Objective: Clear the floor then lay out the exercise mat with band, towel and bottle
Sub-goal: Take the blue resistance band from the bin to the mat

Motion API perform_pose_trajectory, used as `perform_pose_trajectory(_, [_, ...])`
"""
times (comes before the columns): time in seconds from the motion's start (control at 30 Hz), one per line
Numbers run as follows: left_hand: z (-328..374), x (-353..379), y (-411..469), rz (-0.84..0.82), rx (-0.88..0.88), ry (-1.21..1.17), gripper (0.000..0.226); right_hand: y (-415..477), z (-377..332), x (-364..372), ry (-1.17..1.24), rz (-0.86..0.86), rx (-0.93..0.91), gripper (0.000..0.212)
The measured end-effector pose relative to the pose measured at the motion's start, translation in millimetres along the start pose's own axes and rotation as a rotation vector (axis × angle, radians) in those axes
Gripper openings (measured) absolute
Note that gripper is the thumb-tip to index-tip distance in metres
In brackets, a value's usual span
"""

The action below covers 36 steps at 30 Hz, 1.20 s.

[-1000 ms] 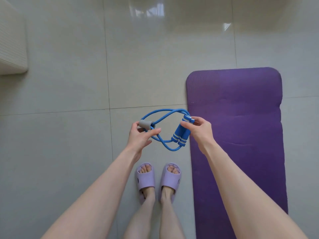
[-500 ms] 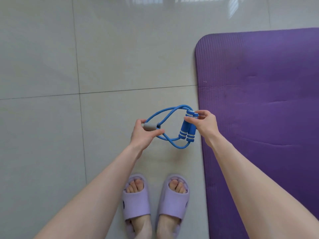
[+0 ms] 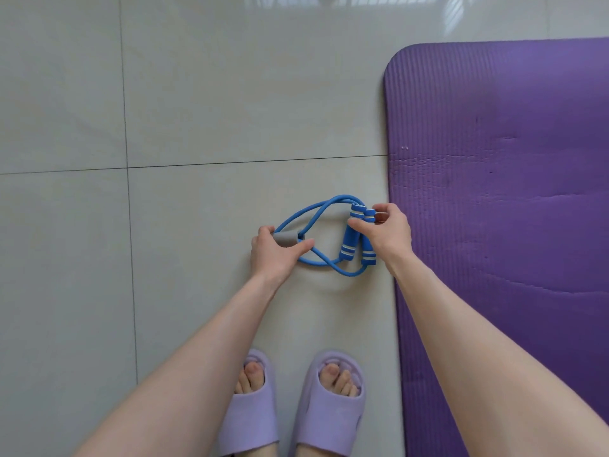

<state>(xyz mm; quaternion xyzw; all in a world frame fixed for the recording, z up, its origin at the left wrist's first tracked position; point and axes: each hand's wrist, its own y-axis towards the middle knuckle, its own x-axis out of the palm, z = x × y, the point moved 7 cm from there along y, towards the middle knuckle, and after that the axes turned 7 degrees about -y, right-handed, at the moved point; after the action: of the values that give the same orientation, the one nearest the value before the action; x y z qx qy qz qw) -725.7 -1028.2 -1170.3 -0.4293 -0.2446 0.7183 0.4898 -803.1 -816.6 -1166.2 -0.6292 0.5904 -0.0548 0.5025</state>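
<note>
A blue figure-eight resistance band (image 3: 324, 209) with two blue foam handles and a grey centre sleeve hangs between both hands, low over the floor tiles. My left hand (image 3: 275, 255) pinches the grey sleeve. My right hand (image 3: 390, 232) grips the tops of the two foam handles, right beside the mat's left edge. The purple exercise mat (image 3: 501, 192) lies unrolled and flat on the floor at the right. No towel or bottle is in view.
Glossy pale floor tiles (image 3: 197, 94) fill the left and the far side. My feet in lilac slippers (image 3: 290, 407) stand just left of the mat, below the band.
The view has dropped closer to the floor. Both hands have lowered the band towards the tiles beside the mat, keeping the same hold.
</note>
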Motion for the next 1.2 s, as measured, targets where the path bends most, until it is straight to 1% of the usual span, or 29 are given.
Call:
perform_pose_trajectory(0.07, [3,-1,-5,0.006,0.001,0.008,0.083,-3,-1,-2,-0.008,0.008,-0.010,0.067])
perform_pose_trajectory(0.13, [5,-5,-14,-0.001,-0.014,-0.004,0.083,-12,-5,-9,-0.024,0.023,-0.020,0.069])
perform_pose_trajectory(0.2, [11,-14,-29,-0.011,-0.016,-0.023,0.081,-26,-12,-20,-0.039,0.042,-0.031,0.067])
perform_pose_trajectory(0.37, [41,-49,-84,-0.025,-0.016,-0.084,0.071,-80,-43,-52,0.012,0.038,-0.032,0.056])
perform_pose_trajectory(0.53, [99,-103,-172,-0.016,0.006,-0.162,0.069,-167,-106,-99,0.061,0.005,-0.037,0.045])
perform_pose_trajectory(0.73, [193,-191,-298,0.012,0.081,-0.273,0.058,-291,-203,-169,0.155,-0.065,-0.060,0.035])
perform_pose_trajectory(0.87, [245,-258,-379,0.064,0.159,-0.368,0.052,-376,-275,-202,0.188,-0.118,-0.139,0.026])
perform_pose_trajectory(1.0, [269,-319,-441,0.115,0.227,-0.463,0.047,-451,-333,-212,0.179,-0.183,-0.235,0.023])
perform_pose_trajectory(1.2, [273,-420,-502,0.230,0.321,-0.603,0.040,-542,-414,-195,0.177,-0.264,-0.357,0.025])
